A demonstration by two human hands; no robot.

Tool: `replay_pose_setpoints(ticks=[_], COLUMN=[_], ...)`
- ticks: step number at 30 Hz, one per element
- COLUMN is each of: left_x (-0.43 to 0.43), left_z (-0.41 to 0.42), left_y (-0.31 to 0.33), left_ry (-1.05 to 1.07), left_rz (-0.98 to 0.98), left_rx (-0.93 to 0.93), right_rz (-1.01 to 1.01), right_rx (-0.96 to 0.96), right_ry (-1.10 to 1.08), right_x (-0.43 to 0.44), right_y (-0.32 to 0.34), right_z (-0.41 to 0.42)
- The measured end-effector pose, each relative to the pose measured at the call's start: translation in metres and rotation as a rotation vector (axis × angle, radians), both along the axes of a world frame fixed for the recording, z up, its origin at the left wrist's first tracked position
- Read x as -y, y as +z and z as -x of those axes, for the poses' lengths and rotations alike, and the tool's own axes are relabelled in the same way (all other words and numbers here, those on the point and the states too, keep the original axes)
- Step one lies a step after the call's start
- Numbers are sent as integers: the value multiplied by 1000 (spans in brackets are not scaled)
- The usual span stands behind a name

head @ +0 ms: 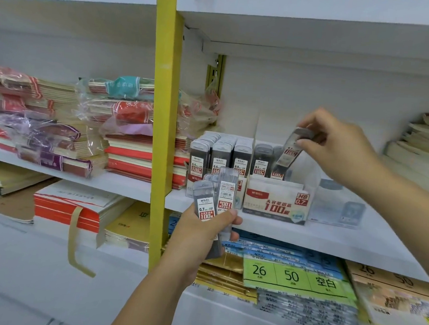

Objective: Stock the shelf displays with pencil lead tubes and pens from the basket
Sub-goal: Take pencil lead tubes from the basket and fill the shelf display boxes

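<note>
White shelving (305, 237) in tiers, split by a yellow upright post (162, 106) at twelve o'clock. White back wall (318, 93) behind. Stacked wrapped notebooks (56, 122) at nine o'clock. Bright, even light.

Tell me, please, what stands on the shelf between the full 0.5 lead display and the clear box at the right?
In the head view, the HB 0.7 display box, holding a few tubes, stands between the 0.5 display and the clear box.

The right hand (339, 150) pinches 1 tilted lead tube (291, 149) above the 0.7 display box (276, 202). The left hand (201, 239) grips a bunch of tubes (214, 201) below the shelf (331, 240).
</note>
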State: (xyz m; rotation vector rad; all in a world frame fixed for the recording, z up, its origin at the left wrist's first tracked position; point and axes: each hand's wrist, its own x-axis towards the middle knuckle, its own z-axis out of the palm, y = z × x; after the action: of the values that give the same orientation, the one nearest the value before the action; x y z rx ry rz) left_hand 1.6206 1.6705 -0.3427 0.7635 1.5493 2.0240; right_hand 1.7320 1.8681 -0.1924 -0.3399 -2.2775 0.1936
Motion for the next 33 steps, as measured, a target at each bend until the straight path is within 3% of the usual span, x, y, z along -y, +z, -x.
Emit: replay_pose_setpoints(ticks=[7,12,15,22,26,29,33], left_x=[-3,-5,-5,-7,-6,-6,-4], left_z=[1,1,2,2,2,1,-2], left_y=[-1,-1,-1,0,1,2,4], left_ry=[0,-3,3,6,-6,-13,-40], left_rz=[29,25,16,15,16,23,52], left_rx=[5,11,8,-2,1,3,-14], right_rz=[-4,-56,-74,-4,-173,-168,-107], right_rx=[55,-5,91,321,238,233,0], right_ry=[30,-49,-126,-88,-221,-309,-206], right_x=[-9,-19,-28,-39,-44,-39,-10], right_y=[0,18,20,2,-5,-5,-16], right_z=[20,10,7,18,22,21,7])
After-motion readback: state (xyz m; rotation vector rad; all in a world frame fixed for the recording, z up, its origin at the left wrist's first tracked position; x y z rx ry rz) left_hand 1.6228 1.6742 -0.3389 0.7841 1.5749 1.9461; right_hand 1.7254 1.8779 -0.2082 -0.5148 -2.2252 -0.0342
